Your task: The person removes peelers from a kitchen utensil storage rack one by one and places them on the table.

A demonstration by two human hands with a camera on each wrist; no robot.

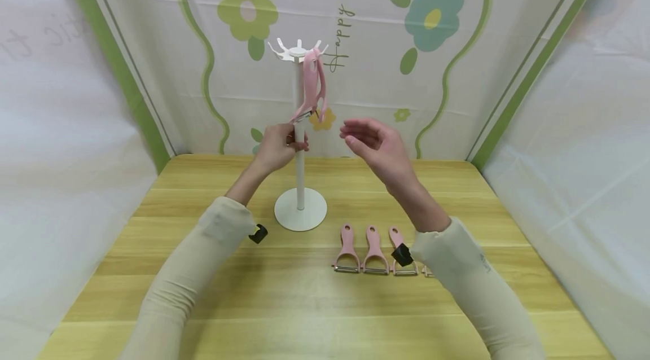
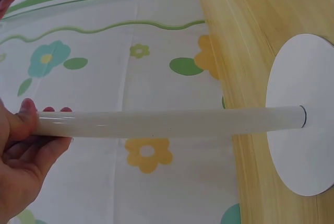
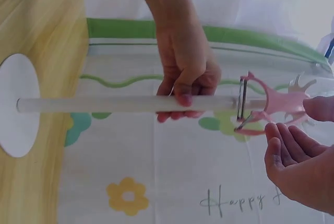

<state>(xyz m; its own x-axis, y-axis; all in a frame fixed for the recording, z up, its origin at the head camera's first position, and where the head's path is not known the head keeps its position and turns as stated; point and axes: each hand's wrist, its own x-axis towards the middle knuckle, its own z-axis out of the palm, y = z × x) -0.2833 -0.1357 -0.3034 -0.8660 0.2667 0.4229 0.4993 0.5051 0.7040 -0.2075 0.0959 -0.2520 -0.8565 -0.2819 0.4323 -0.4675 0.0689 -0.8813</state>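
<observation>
My left hand (image 1: 276, 147) grips the pole (image 2: 156, 124) of a white stand, its fingers and thumb curled round it. The stand is upright, with a round base (image 1: 289, 218) on the table and a ring of hooks (image 1: 297, 52) on top. Two pink peelers (image 1: 310, 84) hang from the hooks on the right side, handles up and blades down. To the right of them my right hand (image 1: 382, 148) is held up with loosely bent fingers, nothing in it. In the right wrist view its fingers overlap the hanging peelers (image 3: 279, 101).
On the wooden table (image 1: 284, 303), right of the base, several more pink peelers (image 1: 373, 241) lie in a row, handles away from me. My right sleeve (image 1: 457, 258) covers part of the row. A flower-patterned cloth (image 1: 370, 89) stands behind the table, with white cloth at both sides.
</observation>
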